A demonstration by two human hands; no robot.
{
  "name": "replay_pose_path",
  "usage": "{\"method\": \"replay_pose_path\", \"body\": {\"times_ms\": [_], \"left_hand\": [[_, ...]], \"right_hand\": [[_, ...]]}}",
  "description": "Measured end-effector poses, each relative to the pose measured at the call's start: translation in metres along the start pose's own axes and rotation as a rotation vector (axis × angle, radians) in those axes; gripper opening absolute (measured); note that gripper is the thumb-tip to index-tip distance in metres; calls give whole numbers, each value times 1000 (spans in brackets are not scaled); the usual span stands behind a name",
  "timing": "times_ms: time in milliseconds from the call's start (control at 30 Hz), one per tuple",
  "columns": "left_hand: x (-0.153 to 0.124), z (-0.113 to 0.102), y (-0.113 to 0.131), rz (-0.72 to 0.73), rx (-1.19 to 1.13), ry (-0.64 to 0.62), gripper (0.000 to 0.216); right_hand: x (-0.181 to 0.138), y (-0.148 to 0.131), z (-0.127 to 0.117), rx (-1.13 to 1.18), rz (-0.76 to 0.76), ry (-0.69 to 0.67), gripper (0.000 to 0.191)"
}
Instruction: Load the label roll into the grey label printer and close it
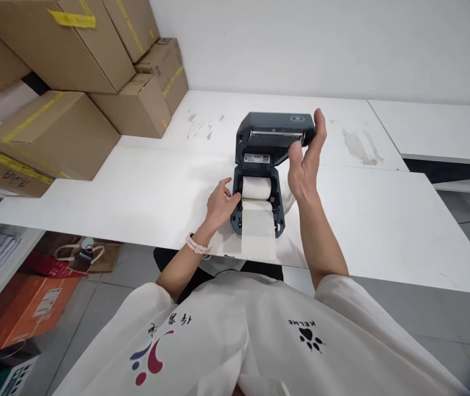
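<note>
Boxy dark plastic printer (259,212), white paper roll (256,188), left hand (219,204) steadying, right hand (307,159) on lid (276,129)

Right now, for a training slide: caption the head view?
Right hand holds open the label printer's lid; left hand rests at the paper roll on a white table.

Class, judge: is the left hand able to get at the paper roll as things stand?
Probably yes: the left hand sits beside the paper roll, and the right hand holds the printer lid up, uncovering it.
</note>
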State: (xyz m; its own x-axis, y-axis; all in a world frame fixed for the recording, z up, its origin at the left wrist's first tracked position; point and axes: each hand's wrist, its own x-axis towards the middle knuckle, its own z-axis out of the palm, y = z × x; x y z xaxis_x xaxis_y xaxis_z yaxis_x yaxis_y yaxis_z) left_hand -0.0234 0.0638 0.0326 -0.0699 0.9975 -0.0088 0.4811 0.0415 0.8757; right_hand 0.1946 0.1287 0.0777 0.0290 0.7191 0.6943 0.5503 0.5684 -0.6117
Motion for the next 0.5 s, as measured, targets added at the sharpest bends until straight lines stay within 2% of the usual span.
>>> {"method": "replay_pose_path", "body": {"times_ms": [100,200,300,367,433,500], "left_hand": [[6,2,0,-95,95,-118,60],[11,3,2,-131,125,-161,57],[16,5,5,-141,181,-170,55],[18,6,7,-128,239,-152,51],[19,8,7,-106,301,-133,45],[20,9,8,-98,338,-124,42]], "right_hand": [[33,10,6,-110,-20,-33,74],[49,11,3,-163,-62,-63,79],[43,-2,-7,-192,-87,-11,80],[30,-14,-14,-202,-86,-22,72],[15,-22,-15,-206,-79,-199,58],[3,-25,-7,-259,-68,-533,46]]}}
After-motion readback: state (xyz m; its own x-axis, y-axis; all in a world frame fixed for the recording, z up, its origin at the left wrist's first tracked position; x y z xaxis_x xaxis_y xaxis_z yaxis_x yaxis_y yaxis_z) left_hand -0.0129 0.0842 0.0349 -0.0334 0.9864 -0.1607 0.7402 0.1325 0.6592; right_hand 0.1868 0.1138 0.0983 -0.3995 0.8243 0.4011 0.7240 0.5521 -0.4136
